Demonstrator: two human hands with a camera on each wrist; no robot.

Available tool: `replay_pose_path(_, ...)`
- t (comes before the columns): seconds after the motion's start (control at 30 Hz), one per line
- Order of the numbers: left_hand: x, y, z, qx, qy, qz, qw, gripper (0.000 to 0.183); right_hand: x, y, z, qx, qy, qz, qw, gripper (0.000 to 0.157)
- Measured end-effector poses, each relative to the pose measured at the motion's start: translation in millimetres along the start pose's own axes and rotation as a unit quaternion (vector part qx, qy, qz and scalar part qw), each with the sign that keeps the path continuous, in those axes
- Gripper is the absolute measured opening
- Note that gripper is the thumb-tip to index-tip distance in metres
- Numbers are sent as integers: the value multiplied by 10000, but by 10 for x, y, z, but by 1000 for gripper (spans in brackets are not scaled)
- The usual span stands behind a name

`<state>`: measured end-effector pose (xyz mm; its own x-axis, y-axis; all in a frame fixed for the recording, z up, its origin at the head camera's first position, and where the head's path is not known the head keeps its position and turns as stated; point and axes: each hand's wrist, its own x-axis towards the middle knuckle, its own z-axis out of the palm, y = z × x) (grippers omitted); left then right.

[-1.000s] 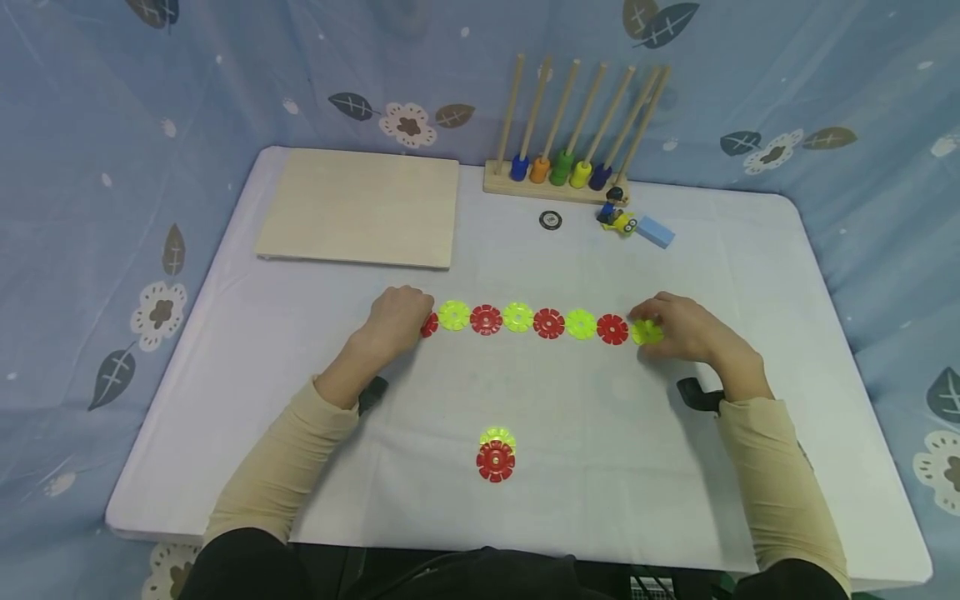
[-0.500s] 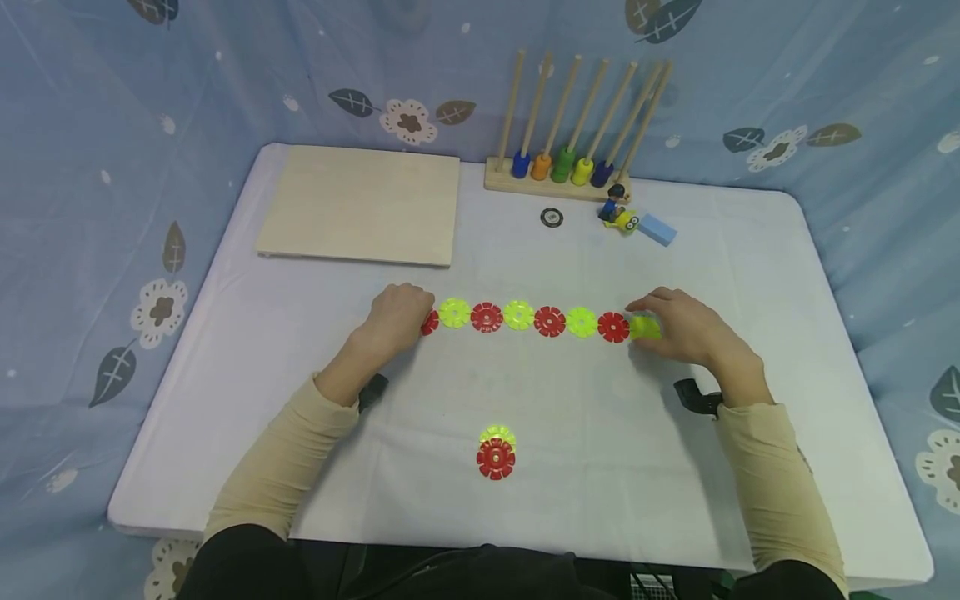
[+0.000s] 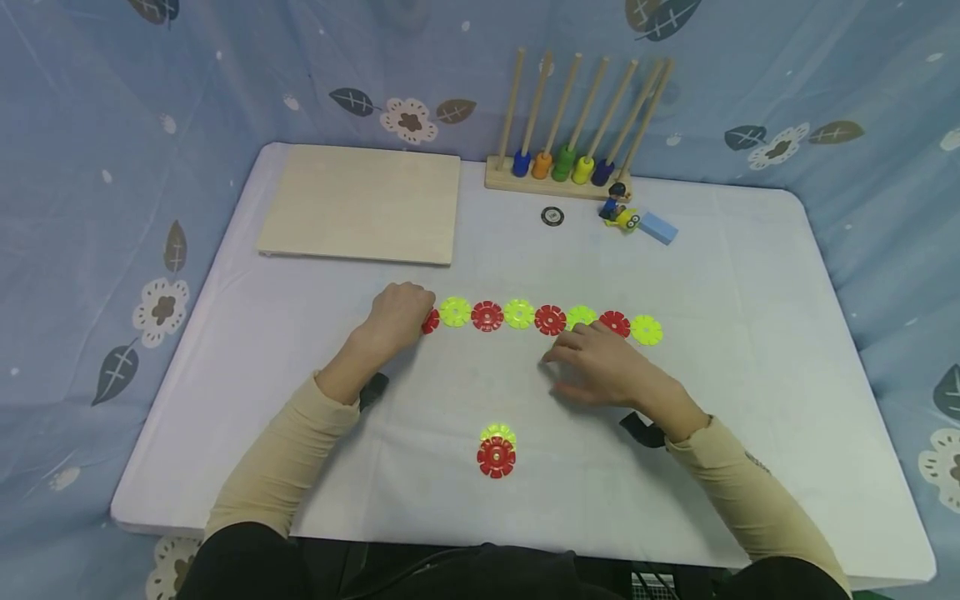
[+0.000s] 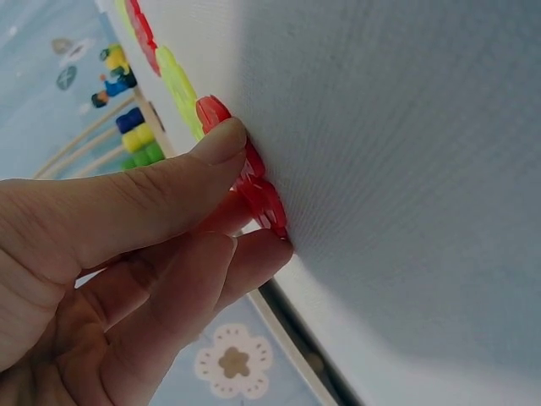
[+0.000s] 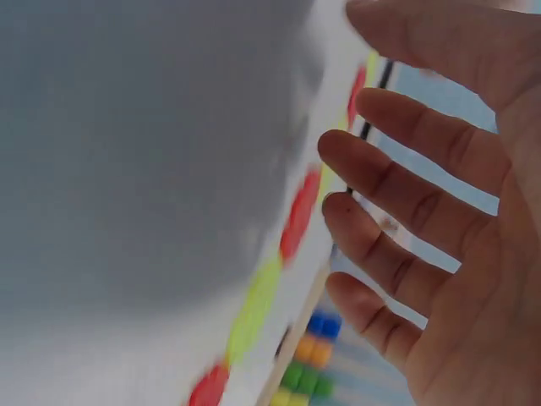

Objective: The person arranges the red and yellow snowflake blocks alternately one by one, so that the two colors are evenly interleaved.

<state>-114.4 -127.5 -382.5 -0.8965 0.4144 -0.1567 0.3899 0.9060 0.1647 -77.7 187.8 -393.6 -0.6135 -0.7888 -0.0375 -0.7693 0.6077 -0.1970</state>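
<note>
A row of flower-shaped plastic discs, red and yellow-green by turns, crosses the middle of the table. At its left end my left hand (image 3: 400,317) pinches a red disc (image 4: 269,207) between thumb and fingers, hiding part of it. My right hand (image 5: 431,186) holds nothing; its fingers are spread and loosely bent. In the head view it hovers just in front of the row, partly covering a yellow-green disc (image 3: 581,316). The rightmost yellow-green disc (image 3: 647,330) lies untouched by a hand. Nearer me, a red disc (image 3: 496,457) overlaps a yellow-green disc (image 3: 498,431).
A pale wooden board (image 3: 360,204) lies at the back left. Behind the row stand a peg rack (image 3: 555,185) with coloured beads, a round black token (image 3: 552,217), small toy figures (image 3: 617,204) and a blue block (image 3: 658,228).
My right hand has let go of the rightmost yellow-green disc and moved left and towards me. That disc stays at the row's end. The left hand keeps its place.
</note>
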Motion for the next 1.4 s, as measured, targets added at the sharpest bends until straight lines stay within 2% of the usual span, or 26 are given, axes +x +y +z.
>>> replay_pose_path(0.3, -3, -2, -8, 70, -57, -7, 10000, 10, 168, -396, 165, -97, 54, -1273, 9918, 33)
replay_pose_path(0.47, -4, -3, -12, 62, -42, 13, 10000, 10, 216, -579, 210, 23, 116, -1970, 9803, 31)
replay_pose_path(0.63, 1, -5, -4, 112, -56, -11, 9999, 10, 240, -717, 260, -58, -96, -2460, 9692, 29)
replay_pose_path(0.9, -1, -1, 3, 82, -98, -73, 9999, 11, 239, -798, 266, -496, -334, -2475, 9670, 34)
replay_pose_path(1.17, 2, -4, -4, 51, -105, -101, 9999, 11, 235, -848, 282, -829, -304, -2435, 9659, 49)
replay_pose_path(1.3, 0, -10, 3, 62, -76, -66, 9999, 11, 256, -841, 285, -1150, -184, -2296, 9663, 47)
replay_pose_path(1.4, 1, -18, 14, 107, -80, -35, 9999, 11, 280, -810, 275, -1241, -278, -2026, 9710, 49)
